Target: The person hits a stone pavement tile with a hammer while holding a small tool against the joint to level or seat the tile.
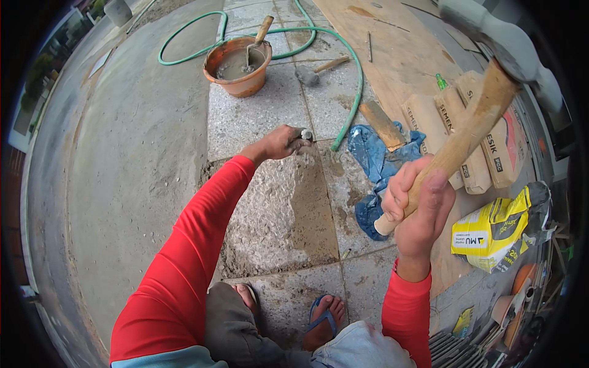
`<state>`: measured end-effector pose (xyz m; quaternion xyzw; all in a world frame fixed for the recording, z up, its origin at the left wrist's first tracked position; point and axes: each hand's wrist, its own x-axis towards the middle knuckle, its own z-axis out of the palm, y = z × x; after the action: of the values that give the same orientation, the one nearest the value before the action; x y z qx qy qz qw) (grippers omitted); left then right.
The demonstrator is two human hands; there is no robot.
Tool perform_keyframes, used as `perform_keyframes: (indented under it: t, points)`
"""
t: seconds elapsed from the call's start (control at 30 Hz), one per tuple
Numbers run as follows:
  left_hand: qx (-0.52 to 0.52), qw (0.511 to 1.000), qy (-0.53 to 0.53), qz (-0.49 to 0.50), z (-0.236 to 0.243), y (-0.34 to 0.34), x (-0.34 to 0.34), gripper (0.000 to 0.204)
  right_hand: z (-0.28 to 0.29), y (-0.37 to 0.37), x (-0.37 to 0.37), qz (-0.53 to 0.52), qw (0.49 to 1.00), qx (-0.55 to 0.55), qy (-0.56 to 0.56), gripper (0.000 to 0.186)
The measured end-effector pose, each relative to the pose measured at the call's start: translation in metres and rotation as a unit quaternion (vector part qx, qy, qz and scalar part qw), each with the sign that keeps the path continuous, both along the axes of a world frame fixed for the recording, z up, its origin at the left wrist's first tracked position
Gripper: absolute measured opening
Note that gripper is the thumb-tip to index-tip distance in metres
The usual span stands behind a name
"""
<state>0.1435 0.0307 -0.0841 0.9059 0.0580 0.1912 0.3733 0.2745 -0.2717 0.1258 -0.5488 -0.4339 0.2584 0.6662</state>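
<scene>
My left hand (282, 142) is closed round a metal chisel (307, 134), whose round struck end faces up at me; its tip is hidden. Below the fist lies a paving slab (270, 211) with a rough, chipped, dusty surface and a smoother brown strip along its right side. Raised at the upper right, a hammer (469, 126) with a thick wooden handle and a metal head is gripped near the handle's lower end by my right hand (422, 202). The hammer head is well apart from the chisel and close to the camera.
An orange bucket (245, 88) of wet mortar holds a trowel (260, 40). Beside it lie a mallet (316, 70) and a green hose (358, 80). To the right are a blue cloth (374, 159), a wood block (381, 126), cement sacks (454, 122) and a yellow bag (491, 230).
</scene>
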Motion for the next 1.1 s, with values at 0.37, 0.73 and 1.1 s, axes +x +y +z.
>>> perform_keyframes:
  t: [0.37, 0.73, 1.1]
  points:
    - [0.001, 0.999, 0.037, -0.006, 0.016, 0.001, -0.006, 0.017, -0.071, -0.02, 0.001, 0.003, 0.946, -0.307, 0.105, 0.054]
    - [-0.005, 0.999, 0.025, -0.04, 0.003, -0.015, 0.01, 0.023, -0.106, 0.01, -0.002, -0.004, 0.9, -0.329, -0.285, 0.056]
    - [-0.547, 0.816, -0.07, 0.174, 0.017, -0.071, -0.028, 0.033, -0.147, -0.115, -0.044, 0.05, 0.918, -0.365, 0.144, 0.039]
